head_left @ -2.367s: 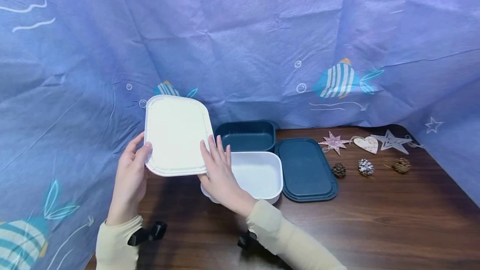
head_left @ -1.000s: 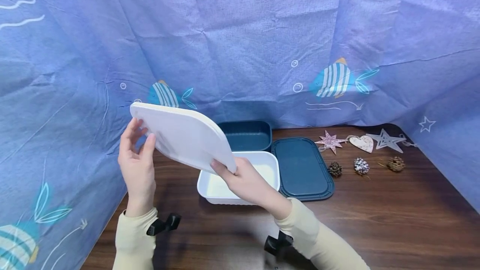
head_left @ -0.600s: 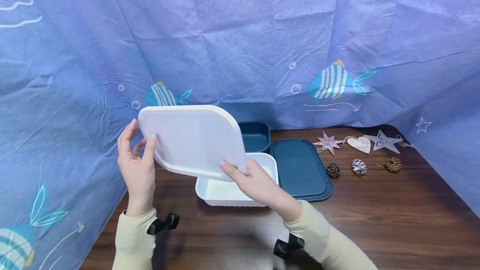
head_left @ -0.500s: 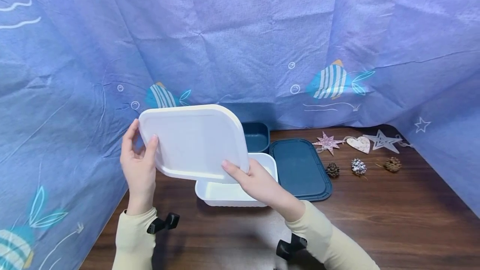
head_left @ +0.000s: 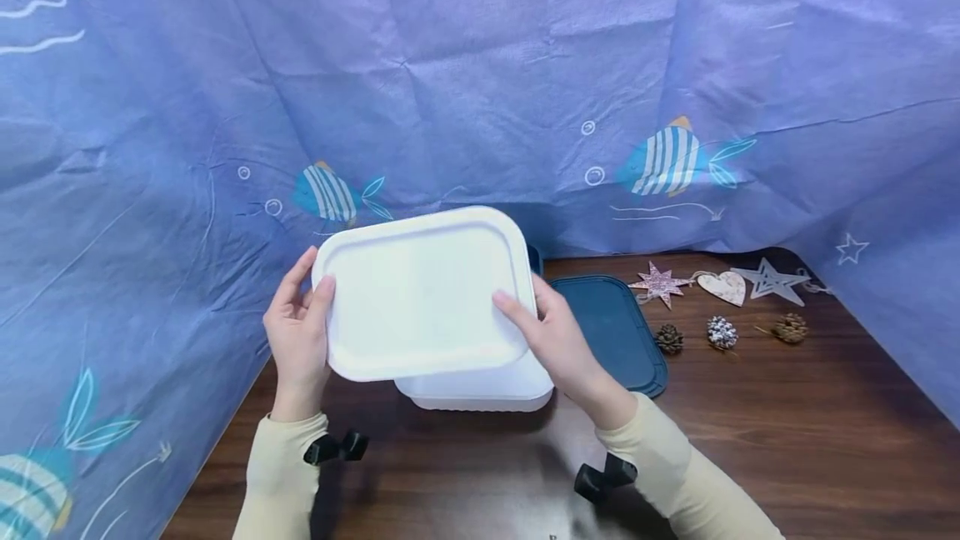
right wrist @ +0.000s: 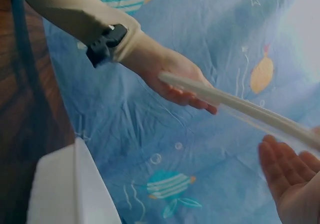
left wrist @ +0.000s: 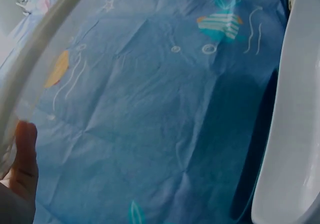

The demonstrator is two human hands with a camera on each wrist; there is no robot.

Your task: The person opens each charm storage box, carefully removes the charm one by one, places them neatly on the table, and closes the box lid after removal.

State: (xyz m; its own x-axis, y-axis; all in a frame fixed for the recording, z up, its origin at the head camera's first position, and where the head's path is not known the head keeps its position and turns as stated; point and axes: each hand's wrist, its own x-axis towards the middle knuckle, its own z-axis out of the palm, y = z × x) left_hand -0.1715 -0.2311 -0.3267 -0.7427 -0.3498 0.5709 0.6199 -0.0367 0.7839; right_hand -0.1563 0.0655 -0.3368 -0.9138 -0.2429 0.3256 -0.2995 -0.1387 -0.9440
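Observation:
A white rounded rectangular lid is raised above the table, its broad face tilted toward the head camera. At its left edge my left hand pinches it, thumb on the near face and fingers behind. My right hand grips the opposite edge, thumb pressed on the face. Below and partly behind the lid stands a white food container, its inside mostly hidden in the head view. The right wrist view shows the lid edge-on between both hands, with the container's wall at lower left.
A dark blue lid lies right of the white container. The dark blue container behind is mostly covered. Farther right are a pink star, a heart, a silver star and pine cones. A fish-print cloth hangs behind.
The white lid has been turned over and moved right. My right hand, earlier with fingers spread on its face, now grips its right edge with the thumb in front. My left hand shifted right.

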